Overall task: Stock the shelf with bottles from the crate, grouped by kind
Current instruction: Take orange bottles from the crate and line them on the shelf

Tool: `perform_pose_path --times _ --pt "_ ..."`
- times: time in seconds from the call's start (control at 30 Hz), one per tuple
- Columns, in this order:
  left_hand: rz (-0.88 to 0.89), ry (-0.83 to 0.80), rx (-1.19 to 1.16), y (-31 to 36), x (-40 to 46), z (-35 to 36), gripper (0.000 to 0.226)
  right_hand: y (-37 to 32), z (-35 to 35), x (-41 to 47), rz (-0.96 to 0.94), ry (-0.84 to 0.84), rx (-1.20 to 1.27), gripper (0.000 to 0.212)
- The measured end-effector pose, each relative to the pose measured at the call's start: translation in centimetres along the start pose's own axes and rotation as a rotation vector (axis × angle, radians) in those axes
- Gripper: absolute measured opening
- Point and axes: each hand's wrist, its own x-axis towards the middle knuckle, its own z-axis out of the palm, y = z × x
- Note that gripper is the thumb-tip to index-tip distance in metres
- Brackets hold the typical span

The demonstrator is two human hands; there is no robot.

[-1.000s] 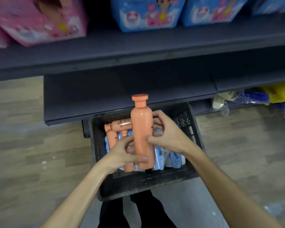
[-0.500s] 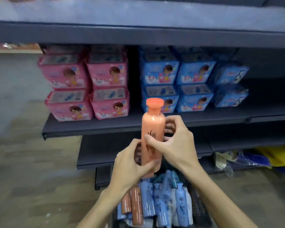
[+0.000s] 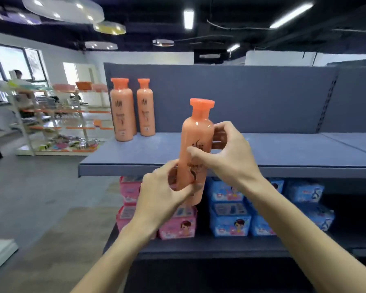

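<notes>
Fingers of left hand (image 3: 159, 192) and right hand (image 3: 230, 153) curled around upright orange bottle (image 3: 195, 153).

Orange bottle (image 3: 195, 151) now at top-shelf height

Bottle (image 3: 195, 153) label script too blurred, unreadable.

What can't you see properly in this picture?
- The held bottle: its label is partly covered by the right hand and left hand.
- The two bottles on the shelf: label writing too small.
- The crate: out of the head view.
</notes>
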Motion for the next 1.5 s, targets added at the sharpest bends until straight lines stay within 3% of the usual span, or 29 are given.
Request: perform_pose_path --times 0.33,0.63,1.07,1.5 --pt "-0.012 0.116 0.143 -1.3 7.8 -5.9 0.043 -5.8 4.6 8.4 -0.092 -0.089 0.013 0.044" --pt "-0.175 0.052 0.235 -6.2 11.8 -7.0 0.049 -4.1 10.1 12.4 -0.093 -0.150 -0.053 0.060" --pt "-0.264 0.046 0.183 -12.3 16.7 -7.1 0.047 -1.0 16.6 19.1 -0.066 -0.196 -0.070 0.051" --pt "-0.329 0.061 0.557 -12.8 21.6 -6.2 0.045 1.9 19.9 24.5 -0.063 -0.165 -0.129 0.057"
